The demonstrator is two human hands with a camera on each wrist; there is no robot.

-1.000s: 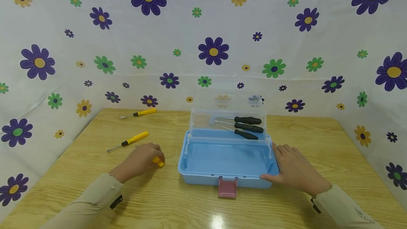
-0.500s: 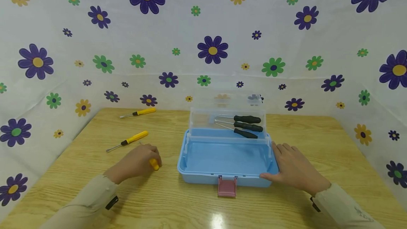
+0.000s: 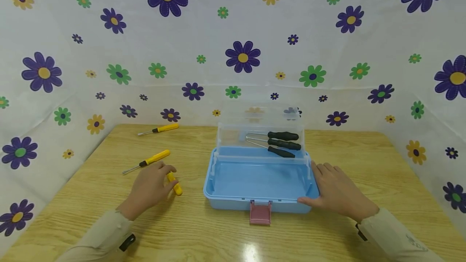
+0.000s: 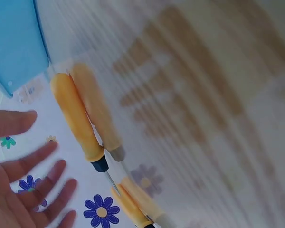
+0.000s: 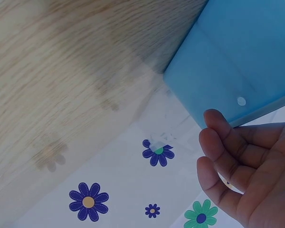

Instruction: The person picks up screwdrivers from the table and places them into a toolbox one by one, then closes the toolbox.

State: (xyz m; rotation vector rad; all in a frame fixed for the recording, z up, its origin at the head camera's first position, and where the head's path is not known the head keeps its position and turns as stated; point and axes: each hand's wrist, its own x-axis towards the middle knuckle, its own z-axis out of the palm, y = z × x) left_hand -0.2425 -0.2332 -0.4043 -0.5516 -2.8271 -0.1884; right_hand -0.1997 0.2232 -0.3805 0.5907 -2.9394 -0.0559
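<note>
A pink latch (image 3: 260,213) hangs on the front of the blue box (image 3: 255,204) on the table (image 3: 204,237). Left of the box, the left hand (image 3: 149,187) has its fingers spread apart, just beside the nearest yellow screwdriver (image 3: 176,188). The right hand (image 3: 338,193) rests at the box's right side, its thumb apart from its fingers, at the front corner. Farther back, left of the box, lies a second yellow screwdriver (image 3: 158,156); three black-handled screwdrivers (image 3: 285,145) sit at the box's back. A third yellow screwdriver (image 3: 167,128) lies beyond, left of the box.

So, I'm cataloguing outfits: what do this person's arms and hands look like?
Long beige sleeves, the right sleeve with a faint grey marking. A small black piece shows by each cuff. The left hand and right hand are ungloved.
</note>
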